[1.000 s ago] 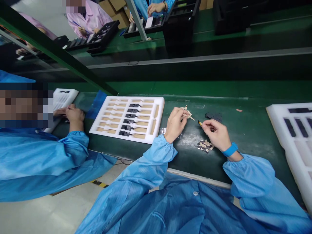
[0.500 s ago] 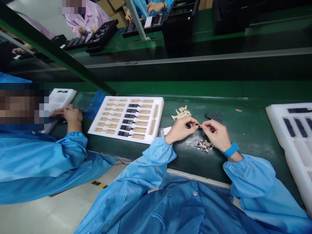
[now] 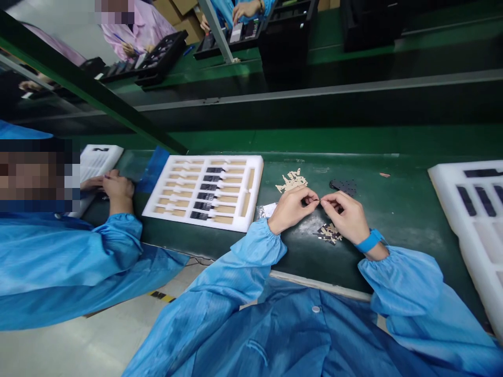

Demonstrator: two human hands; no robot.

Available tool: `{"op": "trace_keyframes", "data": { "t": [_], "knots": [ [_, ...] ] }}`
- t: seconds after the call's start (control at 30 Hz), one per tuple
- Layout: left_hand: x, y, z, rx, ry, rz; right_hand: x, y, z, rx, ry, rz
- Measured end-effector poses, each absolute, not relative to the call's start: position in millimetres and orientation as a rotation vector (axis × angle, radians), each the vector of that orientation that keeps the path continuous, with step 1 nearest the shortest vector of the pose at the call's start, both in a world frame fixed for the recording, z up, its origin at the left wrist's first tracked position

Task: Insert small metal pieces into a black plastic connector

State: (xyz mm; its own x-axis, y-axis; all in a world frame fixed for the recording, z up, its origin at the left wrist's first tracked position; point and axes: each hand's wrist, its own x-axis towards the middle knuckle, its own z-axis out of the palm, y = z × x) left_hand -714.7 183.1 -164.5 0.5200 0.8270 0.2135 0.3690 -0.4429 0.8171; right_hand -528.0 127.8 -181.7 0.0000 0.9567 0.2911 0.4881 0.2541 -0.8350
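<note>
Our left hand (image 3: 293, 209), off the tan pieces (image 3: 291, 180), meets our right hand (image 3: 346, 213).
Both hands' fingers pinch one dark part (image 3: 319, 200): two-handed work.

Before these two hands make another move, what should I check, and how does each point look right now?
1. Left hand pinching the dark sliver: ok.
2. Right hand gripping it too: cannot tell, too small.
3. Pale pile apart from black pile: ok.
4. Near pile sorted by colour: not ok, pale and dark pieces lie mixed.
5. White tray with black pieces in every slot: not ok, many slots lack them.
</note>
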Motion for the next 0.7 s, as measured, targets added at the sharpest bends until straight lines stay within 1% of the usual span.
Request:
{"op": "trace_keyframes", "data": {
  "t": [0.3,0.43,0.7],
  "knots": [
    [-715.5,177.4,-164.7,2.176,0.945,0.693,-527.2,129.6,-181.1,-1.413,-1.639,0.646],
    [-715.8,177.9,-164.9,2.182,0.976,0.688,-525.5,129.6,-180.1,-1.417,-1.642,0.715],
    [-715.1,176.5,-163.7,2.171,0.949,0.682,-526.5,129.3,-178.8,-1.431,-1.628,0.703]
  ]
}}
